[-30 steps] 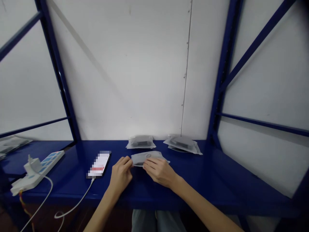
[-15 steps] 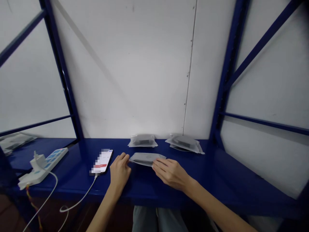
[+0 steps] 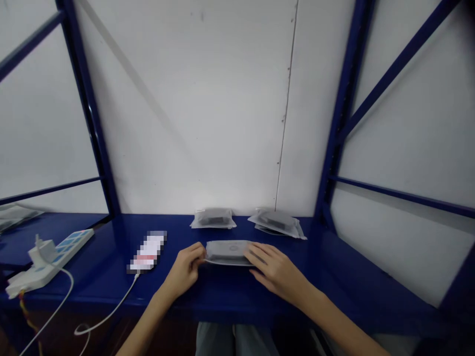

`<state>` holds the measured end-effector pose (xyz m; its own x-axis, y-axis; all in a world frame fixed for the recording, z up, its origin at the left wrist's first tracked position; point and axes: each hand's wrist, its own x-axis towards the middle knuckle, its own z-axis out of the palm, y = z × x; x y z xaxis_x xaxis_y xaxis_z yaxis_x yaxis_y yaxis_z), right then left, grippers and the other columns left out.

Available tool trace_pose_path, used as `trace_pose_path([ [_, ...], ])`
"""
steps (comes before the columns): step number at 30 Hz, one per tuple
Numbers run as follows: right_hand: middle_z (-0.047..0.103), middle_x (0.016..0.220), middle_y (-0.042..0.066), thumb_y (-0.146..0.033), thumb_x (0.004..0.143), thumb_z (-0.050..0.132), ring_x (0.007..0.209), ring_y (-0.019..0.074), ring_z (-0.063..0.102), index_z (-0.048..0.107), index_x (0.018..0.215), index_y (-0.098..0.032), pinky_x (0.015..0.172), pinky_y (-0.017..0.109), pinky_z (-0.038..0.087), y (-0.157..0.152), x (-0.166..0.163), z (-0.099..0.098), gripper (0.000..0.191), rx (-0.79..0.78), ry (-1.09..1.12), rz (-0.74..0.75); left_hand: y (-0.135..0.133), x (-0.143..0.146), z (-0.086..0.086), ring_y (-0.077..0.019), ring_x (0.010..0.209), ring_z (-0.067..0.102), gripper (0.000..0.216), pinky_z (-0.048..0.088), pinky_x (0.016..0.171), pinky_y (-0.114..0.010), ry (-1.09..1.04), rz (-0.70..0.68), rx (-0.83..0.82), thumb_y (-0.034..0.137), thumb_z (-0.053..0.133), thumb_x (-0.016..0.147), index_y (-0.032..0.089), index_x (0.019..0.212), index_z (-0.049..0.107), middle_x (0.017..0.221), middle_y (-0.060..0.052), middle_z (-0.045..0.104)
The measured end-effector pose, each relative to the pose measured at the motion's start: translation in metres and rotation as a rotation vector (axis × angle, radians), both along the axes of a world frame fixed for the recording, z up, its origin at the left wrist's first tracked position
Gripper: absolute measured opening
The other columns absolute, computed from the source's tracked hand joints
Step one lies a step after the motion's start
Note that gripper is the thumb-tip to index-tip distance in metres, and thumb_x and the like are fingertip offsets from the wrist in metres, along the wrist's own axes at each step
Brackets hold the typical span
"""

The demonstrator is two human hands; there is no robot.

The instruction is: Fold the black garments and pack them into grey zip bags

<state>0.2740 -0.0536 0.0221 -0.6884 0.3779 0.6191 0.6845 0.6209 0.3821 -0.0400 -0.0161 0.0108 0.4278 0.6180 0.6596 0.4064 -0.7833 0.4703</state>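
A frosted pouch (image 3: 226, 253) was held between two hands near the middle of the desk (image 3: 334, 277), its faint ring mark (image 3: 233, 247) turned upward and a bulky shape seen through it. Whether its underside was touched by the desk could not be told. Its nine o'clock edge was pinched by the fingers (image 3: 196, 250) of the left hand (image 3: 186, 267). Its three o'clock end was covered by the fingers of the right hand (image 3: 280, 269), with a gap seen between them and the thumb (image 3: 258, 277) near the front edge; whether the pouch was pinched there could not be told.

From the held pouch, a second pouch (image 3: 213, 217) was seen toward twelve o'clock, laid near the wall (image 3: 204, 109). Toward one o'clock, a stack (image 3: 276, 221) of overlapping pouches was set unevenly. At nine o'clock, beyond the left hand, a phone (image 3: 148, 251) was laid, its screen blurred, a white cable (image 3: 137, 278) plugged into its near end. Farther toward nine o'clock, a white strip (image 3: 27, 280) was placed, with a charger (image 3: 42, 254) plugged in
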Motion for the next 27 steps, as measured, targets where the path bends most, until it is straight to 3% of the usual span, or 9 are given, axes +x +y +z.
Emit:
trace_pose_path([
  [4, 0.075, 0.120, 0.012, -0.007, 0.092, 0.053, 0.109, 0.0250, 0.072, 0.063, 0.132, -0.016, 0.083, 0.035, 0.064, 0.016, 0.005, 0.001, 0.042, 0.022, 0.052, -0.013, 0.003, 0.003, 0.002, -0.0156, 0.081, 0.061, 0.016, 0.047, 0.075, -0.028, -0.005, 0.000, -0.011, 0.015, 0.050, 0.096, 0.021, 0.083, 0.056, 0.089, -0.001, 0.063],
  [7, 0.075, 0.123, 0.010, -0.007, 0.094, 0.050, 0.111, 0.0234, 0.072, 0.065, 0.132, -0.019, 0.091, 0.035, 0.061, 0.030, 0.023, 0.013, 0.042, 0.149, 0.187, -0.047, 0.019, 0.006, 0.006, -0.0171, 0.088, 0.064, 0.012, 0.051, 0.081, -0.030, 0.024, 0.093, 0.043, 0.019, 0.052, 0.099, 0.024, 0.101, 0.062, 0.096, -0.002, 0.066],
  [11, 0.077, 0.118, 0.007, -0.014, 0.095, 0.054, 0.102, 0.0236, 0.075, 0.071, 0.126, -0.021, 0.090, 0.034, 0.060, 0.057, 0.054, 0.034, 0.036, 0.267, 0.388, -0.276, 0.056, 0.024, 0.017, -0.0225, 0.104, 0.063, 0.025, 0.052, 0.093, -0.037, 0.236, 0.208, 0.198, 0.014, 0.049, 0.098, 0.023, 0.117, 0.062, 0.111, -0.007, 0.067],
  [14, 0.076, 0.121, 0.010, -0.017, 0.094, 0.054, 0.106, 0.0283, 0.073, 0.071, 0.125, -0.021, 0.086, 0.038, 0.059, 0.086, 0.078, 0.037, 0.036, 0.180, 0.439, -0.518, 0.086, 0.046, 0.024, -0.0267, 0.113, 0.059, 0.032, 0.050, 0.098, -0.042, 0.479, 0.215, 0.305, 0.012, 0.051, 0.096, 0.020, 0.126, 0.060, 0.118, -0.010, 0.065],
  [16, 0.075, 0.123, 0.010, -0.018, 0.092, 0.054, 0.106, 0.0306, 0.072, 0.071, 0.124, -0.021, 0.084, 0.042, 0.058, 0.104, 0.094, 0.030, 0.036, 0.037, 0.415, -0.666, 0.104, 0.060, 0.024, -0.0287, 0.117, 0.056, 0.035, 0.049, 0.100, -0.044, 0.586, 0.227, 0.337, 0.013, 0.055, 0.094, 0.019, 0.129, 0.060, 0.126, -0.012, 0.063],
  [19, 0.075, 0.118, 0.016, -0.029, 0.093, 0.057, 0.103, 0.0354, 0.071, 0.071, 0.121, -0.015, 0.085, 0.048, 0.056, 0.122, 0.113, 0.018, 0.035, -0.174, 0.307, -0.757, 0.123, 0.073, 0.015, -0.0301, 0.121, 0.054, 0.036, 0.048, 0.098, -0.045, 0.660, 0.264, 0.352, 0.010, 0.054, 0.093, 0.020, 0.126, 0.063, 0.130, -0.013, 0.061],
  [22, 0.073, 0.117, 0.022, -0.041, 0.092, 0.061, 0.119, 0.0437, 0.062, 0.070, 0.122, -0.010, 0.098, 0.061, 0.048, 0.128, 0.108, 0.017, 0.044, -0.079, 0.272, -0.697, 0.132, 0.073, 0.006, -0.0311, 0.117, 0.055, 0.034, 0.047, 0.093, -0.046, 0.692, 0.285, 0.380, 0.005, 0.054, 0.089, 0.018, 0.117, 0.068, 0.125, -0.014, 0.063],
  [24, 0.071, 0.124, 0.021, -0.041, 0.091, 0.064, 0.124, 0.0434, 0.060, 0.068, 0.127, -0.011, 0.104, 0.062, 0.045, 0.129, 0.086, 0.023, 0.046, -0.053, 0.307, -0.538, 0.131, 0.069, 0.004, -0.0312, 0.114, 0.056, 0.033, 0.047, 0.091, -0.045, 0.674, 0.280, 0.398, 0.005, 0.054, 0.087, 0.018, 0.113, 0.070, 0.121, -0.013, 0.065],
  [27, 0.074, 0.121, 0.012, -0.040, 0.089, 0.069, 0.108, 0.0331, 0.070, 0.069, 0.128, -0.021, 0.096, 0.048, 0.055, 0.134, 0.035, 0.030, 0.043, -0.298, 0.299, -0.205, 0.123, 0.063, 0.008, -0.0297, 0.113, 0.055, 0.034, 0.046, 0.093, -0.045, 0.552, 0.301, 0.403, 0.005, 0.050, 0.090, 0.019, 0.115, 0.068, 0.119, -0.012, 0.066],
])
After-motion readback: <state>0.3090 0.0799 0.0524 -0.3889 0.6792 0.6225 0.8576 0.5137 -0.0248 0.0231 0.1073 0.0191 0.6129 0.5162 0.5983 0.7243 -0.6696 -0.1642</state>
